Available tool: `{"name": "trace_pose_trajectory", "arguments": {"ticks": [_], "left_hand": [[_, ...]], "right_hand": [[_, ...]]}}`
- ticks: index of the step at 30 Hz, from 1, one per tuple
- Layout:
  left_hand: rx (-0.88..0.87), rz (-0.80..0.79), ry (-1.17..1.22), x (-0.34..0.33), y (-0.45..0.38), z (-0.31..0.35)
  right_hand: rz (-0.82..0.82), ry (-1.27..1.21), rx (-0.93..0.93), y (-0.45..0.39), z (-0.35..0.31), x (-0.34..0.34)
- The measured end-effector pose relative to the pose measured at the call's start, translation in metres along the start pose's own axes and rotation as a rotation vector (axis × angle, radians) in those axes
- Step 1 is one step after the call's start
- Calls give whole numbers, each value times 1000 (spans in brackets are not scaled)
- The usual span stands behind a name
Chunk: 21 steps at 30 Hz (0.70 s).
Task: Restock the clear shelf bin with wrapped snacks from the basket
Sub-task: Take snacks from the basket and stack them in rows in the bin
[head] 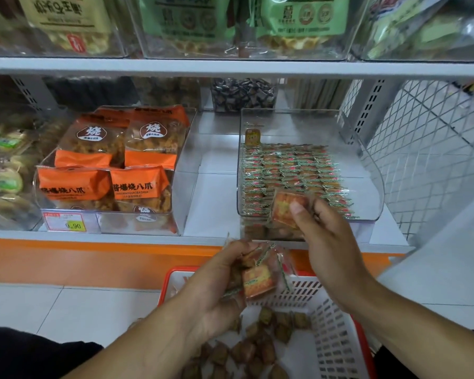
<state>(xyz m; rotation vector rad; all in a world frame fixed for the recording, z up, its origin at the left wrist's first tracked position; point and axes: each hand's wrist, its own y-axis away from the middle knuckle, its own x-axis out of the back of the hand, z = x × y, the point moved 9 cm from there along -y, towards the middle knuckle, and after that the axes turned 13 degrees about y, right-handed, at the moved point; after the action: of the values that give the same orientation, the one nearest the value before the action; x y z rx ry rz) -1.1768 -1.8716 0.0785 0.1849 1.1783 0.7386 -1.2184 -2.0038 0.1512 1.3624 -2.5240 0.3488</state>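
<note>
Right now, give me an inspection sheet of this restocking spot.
Surface: white shelf with orange front edge.
Job's things: clear bin holds neat rows of wrapped snacks; basket below holds loose ones.
Clutter: orange snack bags in the neighbouring bin; price tag.
Grippers: left hand holds a bunch of snacks; right hand pinches one snack at the bin's front.
Cables: nothing seen.
Surroundings: upper shelf bins, wire mesh panel, tiled floor.
</note>
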Motion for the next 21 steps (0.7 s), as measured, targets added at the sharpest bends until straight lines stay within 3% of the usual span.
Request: {"name": "trace_pose_trajectory", "arguments": {"ticks": [6, 12, 18, 21], "left_hand": [[-12, 65, 84, 9, -6, -3], [-169, 91, 126, 9, -5, 20], [-384, 167, 72, 17, 1, 33], [-495, 134, 42, 8, 9, 39]], "right_hand": [[85, -189, 76, 12, -29, 14], [-255, -227, -110, 32, -32, -6], [-365, -307, -479, 43, 17, -25], [-492, -328, -552, 49, 25, -39]]}}
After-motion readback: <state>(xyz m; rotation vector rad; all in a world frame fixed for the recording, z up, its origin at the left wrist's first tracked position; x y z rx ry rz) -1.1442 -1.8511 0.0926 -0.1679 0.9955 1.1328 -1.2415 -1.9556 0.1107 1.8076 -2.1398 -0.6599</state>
